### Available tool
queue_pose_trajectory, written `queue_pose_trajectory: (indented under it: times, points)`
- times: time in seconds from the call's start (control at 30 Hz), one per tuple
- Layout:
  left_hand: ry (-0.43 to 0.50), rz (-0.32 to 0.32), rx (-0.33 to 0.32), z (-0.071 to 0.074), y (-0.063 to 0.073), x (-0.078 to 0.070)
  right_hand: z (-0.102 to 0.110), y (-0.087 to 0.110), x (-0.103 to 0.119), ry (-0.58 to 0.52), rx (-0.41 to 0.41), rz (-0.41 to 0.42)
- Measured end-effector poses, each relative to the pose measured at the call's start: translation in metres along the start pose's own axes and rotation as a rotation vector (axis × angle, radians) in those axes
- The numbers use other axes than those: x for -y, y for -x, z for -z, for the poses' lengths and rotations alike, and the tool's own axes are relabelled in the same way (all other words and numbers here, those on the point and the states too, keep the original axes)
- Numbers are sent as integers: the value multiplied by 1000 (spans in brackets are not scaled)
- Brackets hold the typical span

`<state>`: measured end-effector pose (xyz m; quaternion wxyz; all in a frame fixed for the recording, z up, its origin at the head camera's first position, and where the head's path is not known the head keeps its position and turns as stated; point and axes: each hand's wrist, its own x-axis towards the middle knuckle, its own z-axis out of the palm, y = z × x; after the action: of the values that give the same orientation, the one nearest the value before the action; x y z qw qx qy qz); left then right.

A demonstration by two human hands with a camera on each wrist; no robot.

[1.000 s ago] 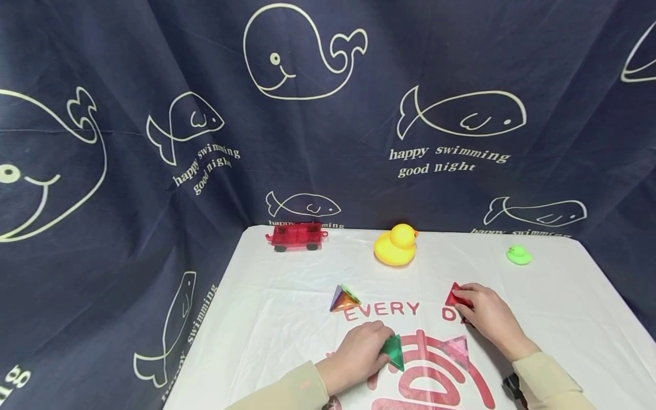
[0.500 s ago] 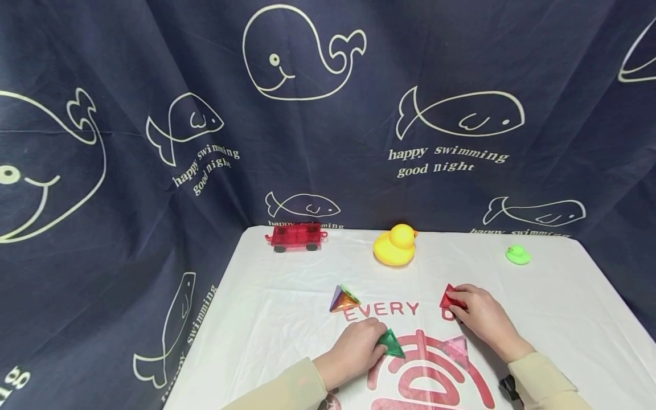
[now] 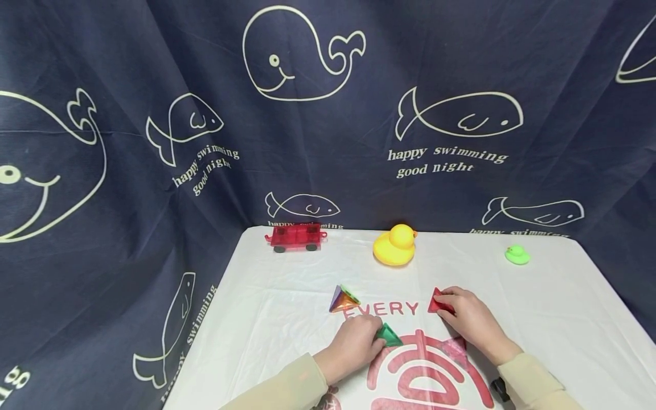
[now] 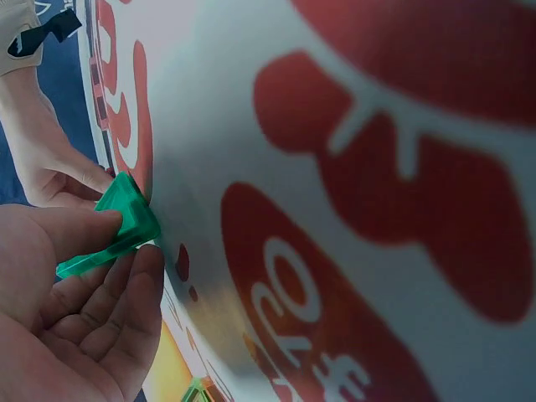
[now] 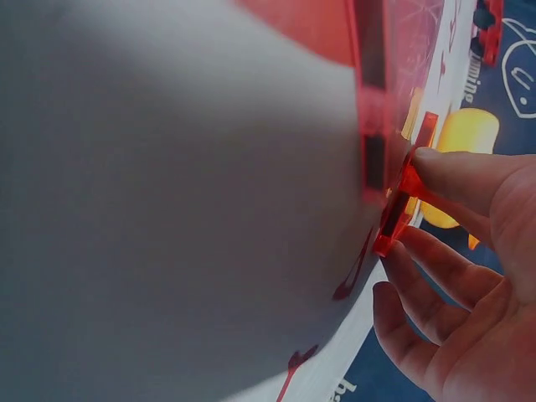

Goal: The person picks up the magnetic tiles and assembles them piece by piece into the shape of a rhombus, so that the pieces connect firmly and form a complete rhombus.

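Observation:
My left hand (image 3: 353, 346) pinches a green translucent triangle tile (image 3: 390, 336) between thumb and fingers, just above the cloth's printed arcs. The left wrist view shows this green piece (image 4: 126, 213) with a second green edge angled under the thumb; whether it is one tile or two I cannot tell. To the right, my right hand (image 3: 468, 319) grips a red triangle tile (image 3: 435, 302), seen nearly edge-on in the right wrist view (image 5: 404, 201). A pink triangle tile (image 3: 454, 349) lies beside the right wrist. Left of the printed words stands a small purple, orange and green pyramid (image 3: 342, 300).
Along the back of the white-covered table (image 3: 287, 279) are a red toy wagon (image 3: 296, 237), a yellow duck (image 3: 394, 246) and a small green duck (image 3: 517, 255). A dark blue curtain (image 3: 328, 142) hangs directly behind the table.
My right hand has carried the red tile left, toward the middle. The left hand has shifted slightly up the table, and the green tile has turned in its fingers.

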<state>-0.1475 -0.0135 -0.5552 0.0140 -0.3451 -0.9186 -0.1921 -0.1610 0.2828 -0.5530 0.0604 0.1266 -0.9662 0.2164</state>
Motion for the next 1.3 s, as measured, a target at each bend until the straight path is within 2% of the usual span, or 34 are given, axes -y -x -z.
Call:
queue_pose_trajectory:
  times: [0.3,0.53,0.8,1.03,1.17,1.3]
  points:
    - [-20,-8,-50,-1,-7,1,-5,0,15,18,26,4]
    - [-40,-8,-49,-4,-14,2,-9,-1,23,34,49,-5]
    - [-88,12,-65,-3,-22,2,-12,-1,31,49,40,54]
    - [-70,30,-102,-2,-28,2,-14,-1,37,37,64,70]
    - [-70,59,-83,-4,-33,1,-15,-1,42,40,77,69]
    - [-79,92,-61,-7,-39,1,-18,-1,45,28,32,107]
